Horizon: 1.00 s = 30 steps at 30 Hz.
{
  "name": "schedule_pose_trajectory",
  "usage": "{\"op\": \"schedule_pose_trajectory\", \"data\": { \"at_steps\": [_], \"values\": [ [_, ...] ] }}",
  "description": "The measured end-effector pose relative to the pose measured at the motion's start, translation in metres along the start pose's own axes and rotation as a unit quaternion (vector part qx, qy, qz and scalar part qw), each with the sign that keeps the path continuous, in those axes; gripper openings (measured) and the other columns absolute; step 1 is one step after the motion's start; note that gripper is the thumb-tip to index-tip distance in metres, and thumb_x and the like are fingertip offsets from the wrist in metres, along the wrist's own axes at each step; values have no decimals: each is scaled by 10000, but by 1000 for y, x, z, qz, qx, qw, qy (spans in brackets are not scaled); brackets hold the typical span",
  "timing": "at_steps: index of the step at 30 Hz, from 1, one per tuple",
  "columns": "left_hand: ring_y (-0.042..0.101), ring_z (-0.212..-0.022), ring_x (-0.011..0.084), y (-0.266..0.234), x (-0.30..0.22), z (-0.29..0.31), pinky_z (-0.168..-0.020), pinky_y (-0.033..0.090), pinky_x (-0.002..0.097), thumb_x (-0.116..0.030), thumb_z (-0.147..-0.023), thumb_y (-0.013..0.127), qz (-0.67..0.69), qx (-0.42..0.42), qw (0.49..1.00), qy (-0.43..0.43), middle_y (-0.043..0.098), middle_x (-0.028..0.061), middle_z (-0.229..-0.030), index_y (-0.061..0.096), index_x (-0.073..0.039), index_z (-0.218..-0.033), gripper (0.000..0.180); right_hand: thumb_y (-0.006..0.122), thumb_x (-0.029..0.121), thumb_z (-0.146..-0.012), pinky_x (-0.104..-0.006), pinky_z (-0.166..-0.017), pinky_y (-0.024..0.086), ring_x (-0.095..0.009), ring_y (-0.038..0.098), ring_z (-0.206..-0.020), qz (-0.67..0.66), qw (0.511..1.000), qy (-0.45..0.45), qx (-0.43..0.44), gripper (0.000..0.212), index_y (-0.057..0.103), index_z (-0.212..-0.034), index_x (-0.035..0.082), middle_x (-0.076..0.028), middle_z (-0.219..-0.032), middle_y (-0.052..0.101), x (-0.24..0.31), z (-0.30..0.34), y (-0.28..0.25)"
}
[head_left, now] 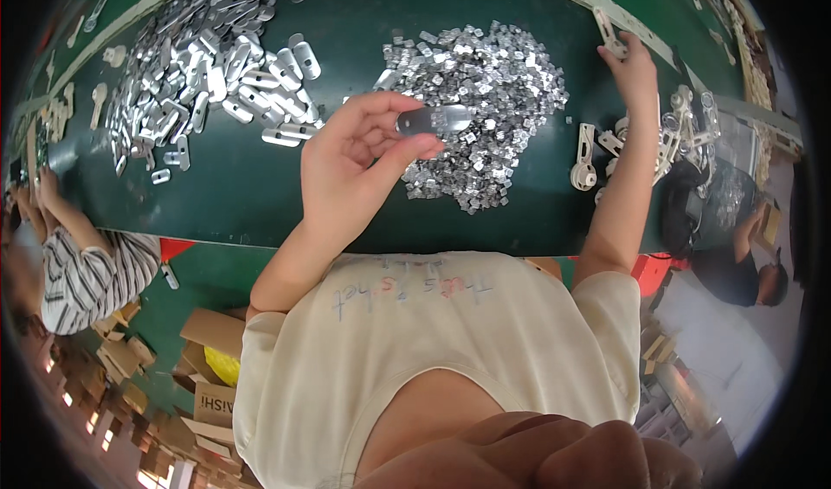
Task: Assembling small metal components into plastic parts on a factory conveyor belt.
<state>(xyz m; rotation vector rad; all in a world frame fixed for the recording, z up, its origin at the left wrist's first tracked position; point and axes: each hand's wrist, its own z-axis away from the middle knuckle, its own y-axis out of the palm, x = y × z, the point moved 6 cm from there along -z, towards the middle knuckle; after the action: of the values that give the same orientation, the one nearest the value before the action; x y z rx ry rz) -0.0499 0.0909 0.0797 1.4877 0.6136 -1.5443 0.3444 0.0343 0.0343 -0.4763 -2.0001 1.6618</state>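
Note:
My left hand (342, 156) is closed in a pinch on a shiny metal plate (448, 119) with a rounded end, held up above the table. Behind that plate lies a broad heap of small square metal pieces (498, 82). At the far right my right hand (636, 72) has thumb and fingers closed about a long cream-coloured part (609, 32), close to the white rail at the table's back. A similar cream part with a round end (584, 158) lies on the tabletop nearer to me, left of my right forearm.
Left of centre spreads a heap of oblong metal plates (212, 82). More cream parts (688, 130) are piled right of my forearm, near a dark bag (682, 199). The green table (242, 199) ends at my chest. Co-workers sit at both sides; cardboard boxes (212, 333) stand on the floor.

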Motion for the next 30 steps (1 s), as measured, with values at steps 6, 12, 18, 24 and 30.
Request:
{"op": "schedule_pose_trajectory", "data": {
  "at_steps": [6,12,18,24,30],
  "values": [
    [648,-832,200,-1,-4,-5,-742,532,261,104,-780,599,20,38,999,32,626,134,-911,518,62,-1078,312,539,43,-771,-229,-718,423,-119,537,-746,-576,790,-119,176,328,523,-1091,-30,-80,-951,567,132,69,-66],
    [606,-926,164,-2,-10,1,-787,522,266,156,-782,518,-31,67,996,56,593,128,-1044,497,61,-1106,337,728,6,-658,-269,-728,440,-201,544,-871,-468,829,-295,83,329,624,-968,-30,-147,-997,542,214,126,-93],
    [602,-945,165,-3,-11,9,-800,520,276,157,-785,500,-21,70,996,48,585,108,-1057,501,48,-1105,338,706,-19,-664,-277,-677,467,-213,569,-831,-432,840,-324,44,298,633,-952,-34,-158,-975,565,223,132,-94],
    [602,-939,150,-2,-13,10,-785,514,262,129,-792,543,-22,75,995,65,597,100,-1019,513,39,-1103,325,702,-25,-669,-285,-691,462,-207,567,-837,-398,856,-329,26,289,637,-950,-25,-145,-982,565,225,135,-97],
    [606,-867,121,0,-1,6,-723,494,229,53,-803,602,-42,66,995,57,606,78,-960,533,31,-1061,268,694,-41,-675,-251,-677,436,-162,547,-803,-415,857,-298,70,280,615,-942,-22,-101,-935,551,224,136,-90]
  ]
}}
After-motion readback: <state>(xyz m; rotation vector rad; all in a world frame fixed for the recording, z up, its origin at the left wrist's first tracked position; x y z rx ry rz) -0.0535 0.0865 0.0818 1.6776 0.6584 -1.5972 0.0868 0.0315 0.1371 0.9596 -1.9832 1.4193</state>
